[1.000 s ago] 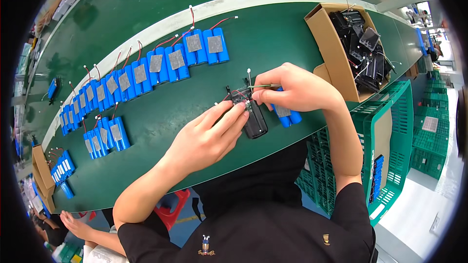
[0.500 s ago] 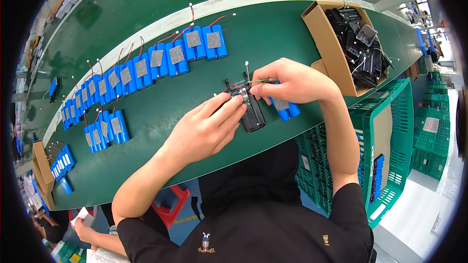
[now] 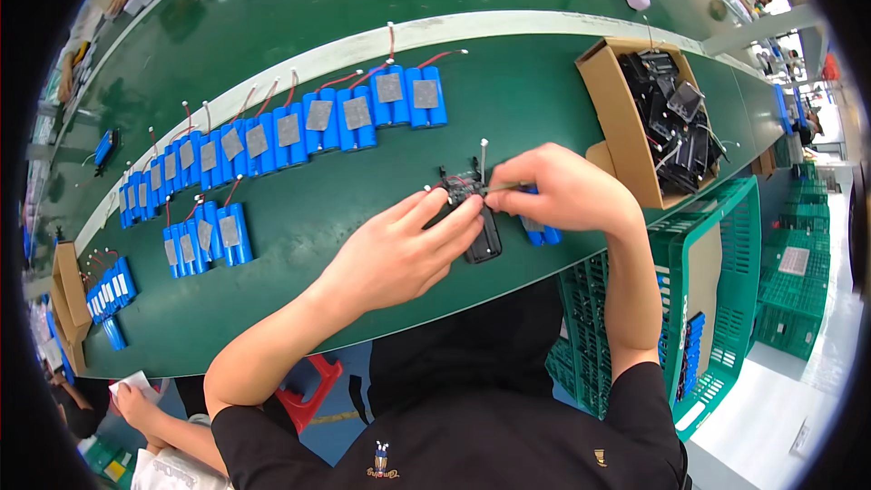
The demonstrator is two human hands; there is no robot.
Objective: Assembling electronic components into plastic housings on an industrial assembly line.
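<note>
My right hand [image 3: 572, 191] pinched a thin wire lead [image 3: 504, 188] between closed fingertips, apparently to steer it into the black plastic housing [image 3: 476, 222]. My left hand [image 3: 399, 249] lay curled over the near side of that housing, fingers pressed on its top edge, probably to keep it from sliding on the green work table [image 3: 363, 209]. A blue battery pack [image 3: 540, 231] lay just right of the housing, partly hidden under my right hand and touching the housing's side, as far as I could tell. Beyond the housing ran a long row of blue battery packs [image 3: 299, 127] with grey pads and red leads. Right of the housing stood an open cardboard box [image 3: 617, 118] of black parts, within reach.
</note>
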